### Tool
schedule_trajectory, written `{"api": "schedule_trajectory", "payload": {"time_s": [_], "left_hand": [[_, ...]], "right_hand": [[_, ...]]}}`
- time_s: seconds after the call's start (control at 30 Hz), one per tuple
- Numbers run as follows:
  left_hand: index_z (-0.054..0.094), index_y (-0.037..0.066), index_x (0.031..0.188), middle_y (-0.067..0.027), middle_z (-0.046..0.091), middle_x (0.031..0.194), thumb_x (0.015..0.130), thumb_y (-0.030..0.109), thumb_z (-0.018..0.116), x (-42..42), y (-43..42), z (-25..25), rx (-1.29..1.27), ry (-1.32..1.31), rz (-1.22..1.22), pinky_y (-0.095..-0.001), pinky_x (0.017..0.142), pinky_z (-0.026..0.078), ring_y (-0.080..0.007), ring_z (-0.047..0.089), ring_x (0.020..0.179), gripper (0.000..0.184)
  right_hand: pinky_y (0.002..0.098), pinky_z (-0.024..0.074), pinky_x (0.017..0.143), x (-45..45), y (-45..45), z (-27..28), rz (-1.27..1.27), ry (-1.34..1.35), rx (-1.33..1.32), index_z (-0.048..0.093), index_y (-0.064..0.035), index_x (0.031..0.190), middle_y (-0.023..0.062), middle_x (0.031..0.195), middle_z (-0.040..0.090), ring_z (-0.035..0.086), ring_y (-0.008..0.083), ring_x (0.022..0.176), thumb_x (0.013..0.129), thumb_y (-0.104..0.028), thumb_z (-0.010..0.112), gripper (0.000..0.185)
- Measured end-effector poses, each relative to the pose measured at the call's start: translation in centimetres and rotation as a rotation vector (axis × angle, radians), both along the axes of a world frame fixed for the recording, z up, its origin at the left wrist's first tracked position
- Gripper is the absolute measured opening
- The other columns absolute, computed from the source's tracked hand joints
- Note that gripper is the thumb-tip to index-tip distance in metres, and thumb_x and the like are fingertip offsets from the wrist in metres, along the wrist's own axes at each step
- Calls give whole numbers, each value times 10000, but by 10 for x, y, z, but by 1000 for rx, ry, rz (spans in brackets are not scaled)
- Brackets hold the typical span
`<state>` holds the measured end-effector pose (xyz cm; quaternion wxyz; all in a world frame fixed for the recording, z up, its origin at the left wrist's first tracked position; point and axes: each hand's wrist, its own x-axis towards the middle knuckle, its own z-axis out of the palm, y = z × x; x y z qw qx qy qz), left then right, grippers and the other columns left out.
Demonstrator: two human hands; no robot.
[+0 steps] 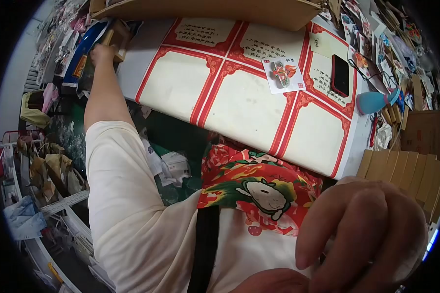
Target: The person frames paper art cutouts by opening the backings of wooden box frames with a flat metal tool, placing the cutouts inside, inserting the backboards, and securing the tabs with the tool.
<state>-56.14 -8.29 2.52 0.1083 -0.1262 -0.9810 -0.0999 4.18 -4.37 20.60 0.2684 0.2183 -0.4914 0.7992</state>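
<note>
The left hand (102, 54) is extended to the far left end of the surface (249, 110), at a small cardboard box (123, 43) standing beside a blue package (84, 44). Its fingers are bent against the box; whether they grip it cannot be determined. The right hand (369, 229) is raised close to the camera, fingers curled and drawn together; its palm side is hidden, so any held item cannot be confirmed. The surface bears a red-and-cream printed covering. On it lie a white card (275, 84) with a small vehicle figure and, to its right, a dark phone (341, 75) with a red edge. A blue bottle (369, 103) is near the phone.
</note>
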Motion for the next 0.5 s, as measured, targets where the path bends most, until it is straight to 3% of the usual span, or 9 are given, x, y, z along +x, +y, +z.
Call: {"api": "schedule_trajectory", "payload": {"time_s": [0.1,0.23,0.33,0.37,0.4,0.5], "left_hand": [[570,-38,1207,-273,572,1269,769,465,683,-19,-7,-15,-46,41,-77,-438,1021,440,-390,543,1216,677],[590,-106,1153,-315,597,1199,789,480,671,-29,-11,-21,187,98,-101,-446,985,463,-424,584,1146,695],[614,-141,1088,-312,627,1148,823,463,699,-15,-27,-1,342,52,-156,-411,917,493,-395,625,1088,665],[621,-122,1089,-244,660,1080,845,442,700,-1,-31,16,500,-56,-204,-386,869,508,-328,655,1007,620],[613,-65,1132,-162,671,1010,864,411,696,17,-36,33,791,-359,-108,-349,770,535,-265,665,868,553],[585,33,1147,-86,664,959,890,383,678,14,-50,53,1195,-729,-82,-284,546,533,-210,653,688,444]], "right_hand": [[331,455,580,0,4,-1,29,14,7,577,-121,855,84,903,621,542,218,748,919,-199,648,123],[348,463,592,6,7,1,51,20,17,590,-121,865,84,912,620,551,226,762,912,-201,655,112],[362,468,601,10,8,2,58,24,23,600,-122,873,84,919,620,557,231,773,907,-203,660,106],[366,470,604,12,9,1,61,24,24,603,-122,876,84,921,620,559,233,777,905,-203,661,104],[370,472,608,13,11,1,69,34,26,607,-123,878,84,924,620,562,235,781,903,-204,663,102],[384,478,617,19,10,4,55,30,22,617,-123,886,83,930,619,568,240,792,898,-205,668,98]]}}
